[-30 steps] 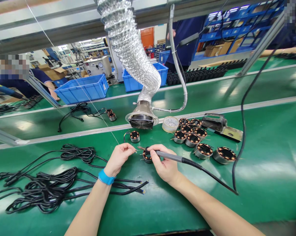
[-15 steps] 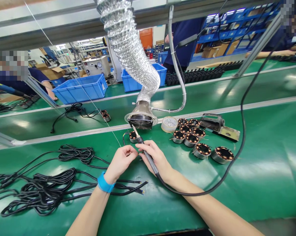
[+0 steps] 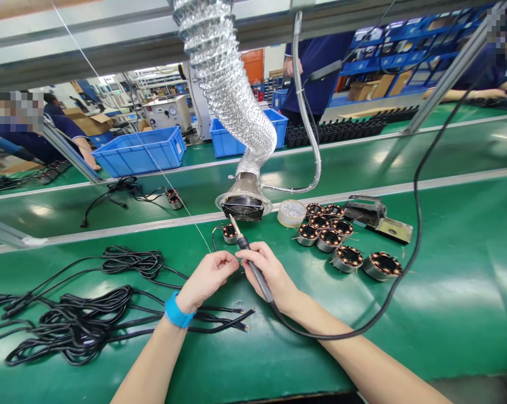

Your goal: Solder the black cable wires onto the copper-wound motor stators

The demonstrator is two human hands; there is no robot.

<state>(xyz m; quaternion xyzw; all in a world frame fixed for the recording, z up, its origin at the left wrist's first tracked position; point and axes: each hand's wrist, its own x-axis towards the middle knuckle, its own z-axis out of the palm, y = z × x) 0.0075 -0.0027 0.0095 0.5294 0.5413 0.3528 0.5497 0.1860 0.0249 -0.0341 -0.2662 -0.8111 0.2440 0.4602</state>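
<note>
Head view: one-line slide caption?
Right hand grips a soldering iron beside the left hand, cables at left, stators at right.

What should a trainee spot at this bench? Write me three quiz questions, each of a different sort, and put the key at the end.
1. Multiple choice. What does the right hand hold?
A) a screwdriver
B) a soldering iron
C) a paintbrush

2. True or false. The blue wristband is worn on the right wrist.

3. Fill the gap. The coiled black cables lie to the ____ of the cluster of round copper-wound parts.

Key: 1. B. 2. False; the blue wristband is on the left wrist. 3. left.
</note>
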